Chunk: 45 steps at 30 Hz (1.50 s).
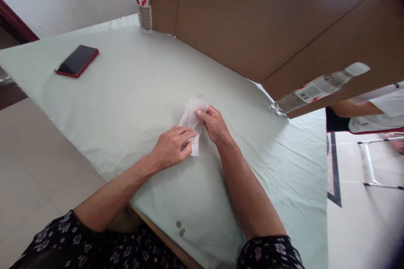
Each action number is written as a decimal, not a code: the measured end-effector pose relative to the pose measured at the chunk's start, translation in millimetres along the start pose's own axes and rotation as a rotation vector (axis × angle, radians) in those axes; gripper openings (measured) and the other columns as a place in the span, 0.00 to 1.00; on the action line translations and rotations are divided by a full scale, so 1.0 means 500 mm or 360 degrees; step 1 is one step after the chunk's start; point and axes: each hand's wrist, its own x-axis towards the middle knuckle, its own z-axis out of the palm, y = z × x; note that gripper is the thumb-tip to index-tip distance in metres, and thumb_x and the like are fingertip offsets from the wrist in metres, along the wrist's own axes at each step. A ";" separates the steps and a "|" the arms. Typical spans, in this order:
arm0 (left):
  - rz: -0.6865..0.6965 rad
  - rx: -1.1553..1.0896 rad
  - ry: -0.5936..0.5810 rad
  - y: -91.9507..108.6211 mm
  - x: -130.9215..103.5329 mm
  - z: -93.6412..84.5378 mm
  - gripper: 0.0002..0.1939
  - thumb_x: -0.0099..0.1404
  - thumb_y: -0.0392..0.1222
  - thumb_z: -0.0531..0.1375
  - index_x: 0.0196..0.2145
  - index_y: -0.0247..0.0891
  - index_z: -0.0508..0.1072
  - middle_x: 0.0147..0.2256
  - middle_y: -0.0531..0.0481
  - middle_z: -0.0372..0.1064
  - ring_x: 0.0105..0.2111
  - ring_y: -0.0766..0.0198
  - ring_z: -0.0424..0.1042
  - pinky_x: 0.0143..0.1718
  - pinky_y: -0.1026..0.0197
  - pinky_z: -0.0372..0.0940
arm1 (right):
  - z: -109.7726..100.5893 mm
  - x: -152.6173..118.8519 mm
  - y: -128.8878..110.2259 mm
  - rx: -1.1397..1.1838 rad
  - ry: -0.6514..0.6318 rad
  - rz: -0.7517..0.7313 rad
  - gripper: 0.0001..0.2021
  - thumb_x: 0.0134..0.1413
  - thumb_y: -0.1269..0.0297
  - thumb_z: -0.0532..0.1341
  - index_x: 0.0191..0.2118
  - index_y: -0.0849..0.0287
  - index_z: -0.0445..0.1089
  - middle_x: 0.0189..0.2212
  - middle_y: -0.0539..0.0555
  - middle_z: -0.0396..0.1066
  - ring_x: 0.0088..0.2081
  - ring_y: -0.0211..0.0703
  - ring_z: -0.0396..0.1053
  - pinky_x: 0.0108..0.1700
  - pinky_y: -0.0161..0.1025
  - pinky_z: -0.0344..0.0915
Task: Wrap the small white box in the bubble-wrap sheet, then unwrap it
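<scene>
A folded white tissue (191,117) is held a little above the pale green tablecloth, near the middle of the table. My left hand (173,145) has its fingers closed over the tissue's lower left part. On the upper right edge, my right hand (213,123) pinches the tissue between thumb and fingers. Some of my right fingertips are hidden behind the tissue. Whether anything lies inside the folds cannot be seen.
A phone (77,61) with a red case lies at the left. One water bottle (144,4) stands at the back, another (315,88) at the right, both beside a brown cardboard panel (240,17). Two coins (179,224) lie near the front edge. Another person's arm (356,108) shows at the right.
</scene>
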 end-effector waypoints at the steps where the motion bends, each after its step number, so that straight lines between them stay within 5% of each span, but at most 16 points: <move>1: -0.0002 -0.0008 -0.0001 0.000 0.000 0.000 0.16 0.64 0.31 0.55 0.48 0.38 0.75 0.45 0.47 0.78 0.42 0.58 0.75 0.45 0.56 0.71 | 0.001 -0.006 -0.004 0.0004 -0.0027 -0.0028 0.16 0.45 0.51 0.68 0.35 0.55 0.69 0.30 0.48 0.71 0.33 0.41 0.68 0.39 0.39 0.66; 8: -0.0310 0.0074 0.0189 0.007 -0.007 0.004 0.12 0.60 0.37 0.61 0.43 0.40 0.70 0.46 0.45 0.70 0.41 0.60 0.74 0.41 0.59 0.71 | 0.006 -0.046 -0.022 -0.0138 -0.0147 -0.0150 0.18 0.50 0.45 0.64 0.37 0.53 0.66 0.34 0.51 0.72 0.40 0.45 0.71 0.48 0.43 0.67; 14: -0.0665 -0.0067 0.0300 0.005 -0.016 0.012 0.23 0.56 0.42 0.66 0.47 0.37 0.64 0.46 0.42 0.66 0.48 0.53 0.71 0.48 0.50 0.70 | 0.011 -0.105 -0.032 -0.0391 -0.0130 -0.0354 0.13 0.58 0.51 0.63 0.35 0.55 0.67 0.31 0.49 0.70 0.34 0.40 0.68 0.41 0.38 0.66; 18: -0.0542 -0.0287 0.0265 -0.007 -0.018 0.014 0.29 0.60 0.42 0.64 0.57 0.37 0.62 0.56 0.37 0.63 0.58 0.50 0.65 0.58 0.47 0.65 | 0.021 -0.164 -0.019 -0.0728 -0.0078 -0.0594 0.04 0.62 0.63 0.60 0.38 0.54 0.72 0.38 0.51 0.77 0.42 0.44 0.74 0.48 0.42 0.67; 24: -0.0456 -0.0508 -0.0014 -0.021 -0.013 -0.003 0.12 0.59 0.41 0.64 0.40 0.39 0.69 0.56 0.38 0.66 0.60 0.49 0.65 0.54 0.51 0.67 | 0.027 -0.208 0.036 -0.0953 0.0034 -0.1058 0.12 0.59 0.76 0.58 0.42 0.51 0.72 0.45 0.53 0.79 0.51 0.46 0.75 0.55 0.47 0.67; 27: -0.0370 -0.0515 -0.0195 -0.033 -0.011 -0.028 0.10 0.60 0.42 0.62 0.40 0.39 0.70 0.52 0.40 0.71 0.55 0.49 0.70 0.58 0.46 0.64 | 0.023 -0.211 0.050 -0.1009 0.0018 -0.1131 0.12 0.60 0.75 0.58 0.43 0.51 0.72 0.46 0.54 0.79 0.53 0.47 0.75 0.55 0.49 0.69; 31: -0.0184 -0.0556 -0.0458 -0.046 -0.018 -0.060 0.21 0.57 0.39 0.62 0.50 0.38 0.69 0.61 0.36 0.65 0.63 0.47 0.63 0.64 0.44 0.59 | 0.017 -0.218 0.061 -0.1056 -0.0058 -0.1228 0.11 0.61 0.71 0.62 0.47 0.52 0.71 0.49 0.57 0.78 0.57 0.49 0.73 0.58 0.52 0.70; 35: -0.0122 -0.0476 -0.0373 -0.049 -0.026 -0.045 0.23 0.58 0.37 0.61 0.51 0.36 0.67 0.65 0.32 0.60 0.67 0.46 0.59 0.65 0.43 0.58 | 0.015 -0.219 0.083 -0.1201 -0.0069 -0.1338 0.19 0.59 0.72 0.62 0.55 0.53 0.68 0.55 0.61 0.75 0.63 0.52 0.67 0.62 0.56 0.67; 41: -0.0220 -0.0534 -0.0073 -0.032 -0.018 -0.010 0.18 0.57 0.36 0.60 0.47 0.37 0.70 0.55 0.39 0.71 0.49 0.55 0.74 0.46 0.57 0.70 | 0.010 -0.192 0.076 -0.1091 -0.0026 -0.1268 0.20 0.58 0.78 0.55 0.52 0.52 0.72 0.53 0.59 0.76 0.60 0.50 0.70 0.61 0.53 0.69; 45: -0.0642 -0.0783 -0.0057 -0.014 -0.008 -0.024 0.11 0.55 0.40 0.61 0.38 0.36 0.72 0.35 0.49 0.74 0.30 0.65 0.71 0.30 0.64 0.66 | 0.005 -0.183 0.043 -0.0786 -0.0082 -0.0812 0.13 0.62 0.69 0.58 0.50 0.52 0.72 0.48 0.55 0.78 0.52 0.47 0.75 0.56 0.48 0.70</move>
